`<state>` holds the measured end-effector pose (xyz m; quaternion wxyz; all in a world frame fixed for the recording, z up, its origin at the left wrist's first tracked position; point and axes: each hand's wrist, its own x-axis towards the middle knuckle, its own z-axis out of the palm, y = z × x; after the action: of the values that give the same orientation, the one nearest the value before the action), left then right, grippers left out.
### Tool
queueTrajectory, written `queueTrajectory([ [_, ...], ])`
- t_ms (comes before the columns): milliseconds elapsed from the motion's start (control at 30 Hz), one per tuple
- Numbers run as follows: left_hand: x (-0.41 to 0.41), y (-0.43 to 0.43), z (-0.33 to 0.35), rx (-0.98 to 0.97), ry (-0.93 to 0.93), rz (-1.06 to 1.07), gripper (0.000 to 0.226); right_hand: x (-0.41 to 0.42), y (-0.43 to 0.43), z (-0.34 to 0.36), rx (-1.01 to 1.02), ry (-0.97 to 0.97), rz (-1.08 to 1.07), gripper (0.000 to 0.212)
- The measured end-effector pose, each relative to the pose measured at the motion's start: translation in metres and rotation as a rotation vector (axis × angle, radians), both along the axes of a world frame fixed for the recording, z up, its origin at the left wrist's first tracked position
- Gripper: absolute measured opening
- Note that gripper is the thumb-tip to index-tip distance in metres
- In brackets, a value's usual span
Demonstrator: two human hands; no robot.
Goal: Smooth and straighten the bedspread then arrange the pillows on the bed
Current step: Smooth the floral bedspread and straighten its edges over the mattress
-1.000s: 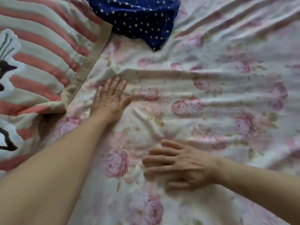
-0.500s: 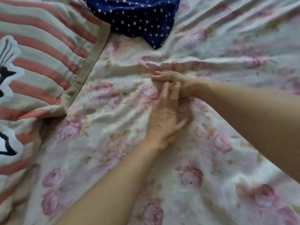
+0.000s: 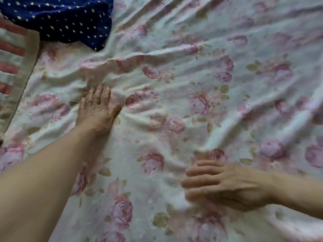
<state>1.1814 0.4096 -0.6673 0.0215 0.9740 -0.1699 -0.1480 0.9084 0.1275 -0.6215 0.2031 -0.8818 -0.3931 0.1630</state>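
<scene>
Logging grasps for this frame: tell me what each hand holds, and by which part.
Nothing is held. The left hand lies flat on the floral bedspread; the right hand, blurred, presses it with fingers extended.

Open room: bedspread [image 3: 201, 105] centre and right, only wrinkles
Blocked top left: navy star pillow [image 3: 57, 20]
Blocked left edge: striped pillow [image 3: 15, 60]
Occupied: left hand [image 3: 97, 110], right hand [image 3: 225, 184] flat on fabric

The bedspread [image 3: 201, 102] is cream, printed with pink roses and olive-green leaves. At eleven o'clock lies a navy pillow [image 3: 61, 20] dotted with yellow stars. At nine o'clock, a cream pillow [image 3: 15, 55] carries salmon stripes and a tan border.
</scene>
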Motion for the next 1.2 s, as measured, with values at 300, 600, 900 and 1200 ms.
queueTrajectory([
  [300, -0.058, -0.070, 0.019, -0.196, -0.114, 0.075, 0.061, 0.109, -0.116, -0.039, -0.424, 0.109, -0.989, 0.060],
  [600, -0.183, -0.147, 0.007, -0.178, -0.044, -0.535, 0.074, 0.046, -0.121, -0.022, -0.394, 0.079, -0.896, 0.063],
  [900, -0.247, -0.139, 0.028, -0.156, 0.091, -0.348, 0.057, -0.100, -0.099, 0.002, -0.222, -0.246, -0.658, 0.051],
  [1200, -0.289, -0.157, 0.031, -0.234, 0.121, -0.330, 0.091, -0.126, -0.111, 0.002, -0.159, -0.310, -0.668, 0.054],
])
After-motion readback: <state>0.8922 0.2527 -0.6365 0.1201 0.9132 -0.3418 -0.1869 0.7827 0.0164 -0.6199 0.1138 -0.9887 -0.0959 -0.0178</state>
